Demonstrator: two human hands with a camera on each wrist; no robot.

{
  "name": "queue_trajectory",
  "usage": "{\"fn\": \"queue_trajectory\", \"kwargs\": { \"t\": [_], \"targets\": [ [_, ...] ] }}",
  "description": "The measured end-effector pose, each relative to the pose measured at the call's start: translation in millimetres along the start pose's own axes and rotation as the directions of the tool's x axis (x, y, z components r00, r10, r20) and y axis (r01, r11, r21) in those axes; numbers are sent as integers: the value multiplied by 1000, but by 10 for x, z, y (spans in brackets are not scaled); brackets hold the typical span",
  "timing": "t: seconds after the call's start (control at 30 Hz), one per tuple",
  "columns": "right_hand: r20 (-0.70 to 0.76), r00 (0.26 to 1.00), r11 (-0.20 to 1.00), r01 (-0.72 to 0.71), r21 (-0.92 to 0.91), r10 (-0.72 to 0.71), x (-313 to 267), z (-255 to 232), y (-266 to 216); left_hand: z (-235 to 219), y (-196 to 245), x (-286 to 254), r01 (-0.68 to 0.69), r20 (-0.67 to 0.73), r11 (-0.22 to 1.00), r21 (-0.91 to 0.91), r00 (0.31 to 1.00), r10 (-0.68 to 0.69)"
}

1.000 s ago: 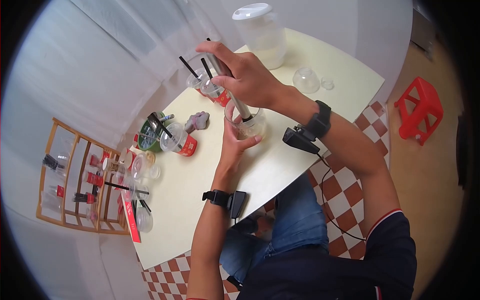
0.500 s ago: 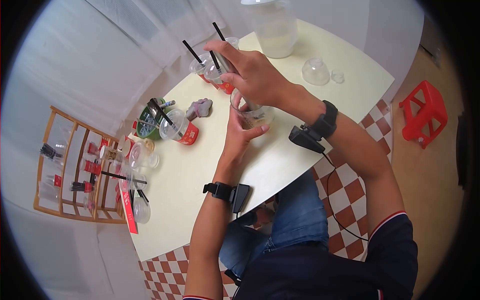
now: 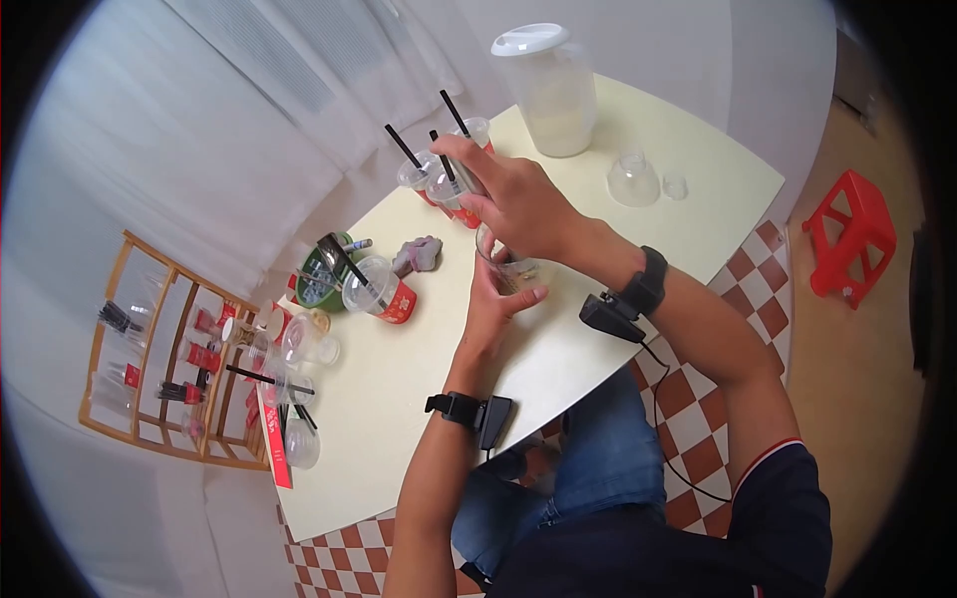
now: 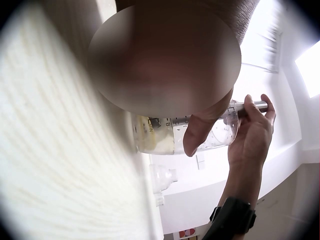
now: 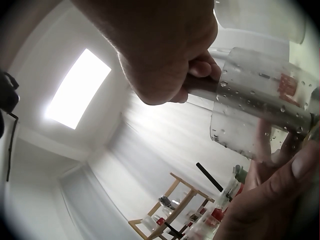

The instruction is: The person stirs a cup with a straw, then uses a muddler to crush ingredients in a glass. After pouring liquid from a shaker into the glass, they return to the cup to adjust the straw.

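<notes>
Steel rod (image 5: 260, 107), lower end down inside clear cup (image 4: 162, 142); cup was on pale table (image 3: 369, 439), near the person's side. R hand (image 3: 533, 204) was closed round the rod's upper part, above the rim. L hand (image 3: 486, 309) was wrapped round the cup wall, thumb across the near side. Neither hand was free.

Cup had printed marks, droplets on the wall & pale, cloudy contents (image 4: 147, 132) low down. Material n/a from the pics, glass or hard plastic, so treat as fragile. Wall prob stiff but slick where wet; best hold was mid-wall, fingers well round, base flat on table. Rod prob the heavier, rigid bit; best grip was up top, dry end, kept off the rim to avoid chips or a tip-over.

Nearby: clear dome-shaped piece (image 3: 633, 182) w/ small clear piece (image 3: 675, 186) just beside it, lidded pitcher (image 3: 558, 110) past them. Other side had grey cloth (image 3: 417, 256), red-and-clear cup (image 3: 379, 289) w/ black straw & green tub (image 3: 317, 284).
</notes>
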State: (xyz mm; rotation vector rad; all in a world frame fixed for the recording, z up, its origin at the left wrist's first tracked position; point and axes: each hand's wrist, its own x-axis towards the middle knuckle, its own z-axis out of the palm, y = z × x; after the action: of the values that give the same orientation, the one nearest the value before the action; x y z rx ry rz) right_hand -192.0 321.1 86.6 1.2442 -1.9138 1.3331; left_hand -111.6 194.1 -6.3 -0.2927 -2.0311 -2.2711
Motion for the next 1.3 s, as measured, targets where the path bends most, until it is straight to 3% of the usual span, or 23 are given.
{"fn": "queue_trajectory", "kwargs": {
  "t": [0.17,0.2,0.3,0.43,0.53,0.73,0.93,1.3],
  "targets": [
    [-89,996,998,-25,65,30,81,-243,-127,-9,-21,5,7,-9,1000,14,1000,-6],
    [-157,987,997,43,67,-32,130,-289,-176,-24,-44,6,5,-11,1000,12,1000,-4],
    [-123,992,997,15,70,-7,196,-457,-342,-24,-26,-2,5,-17,1000,9,1000,-4],
    [-130,988,994,91,57,-83,215,-371,-263,-17,-13,-5,-2,-1,1000,21,1000,2],
    [-48,999,998,-9,69,13,149,-276,-189,-32,-35,2,-8,10,1000,24,1000,8],
    [-2,999,999,35,-2,-35,22,-46,-6,-26,-24,12,-12,22,1000,-12,1000,12],
    [-64,995,997,71,-25,-73,15,-6,95,-22,-30,17,-9,21,999,-36,1000,9],
    [-46,999,999,-15,-41,13,-22,22,40,-5,-4,17,-2,6,1000,-23,1000,3]
  ]
}}
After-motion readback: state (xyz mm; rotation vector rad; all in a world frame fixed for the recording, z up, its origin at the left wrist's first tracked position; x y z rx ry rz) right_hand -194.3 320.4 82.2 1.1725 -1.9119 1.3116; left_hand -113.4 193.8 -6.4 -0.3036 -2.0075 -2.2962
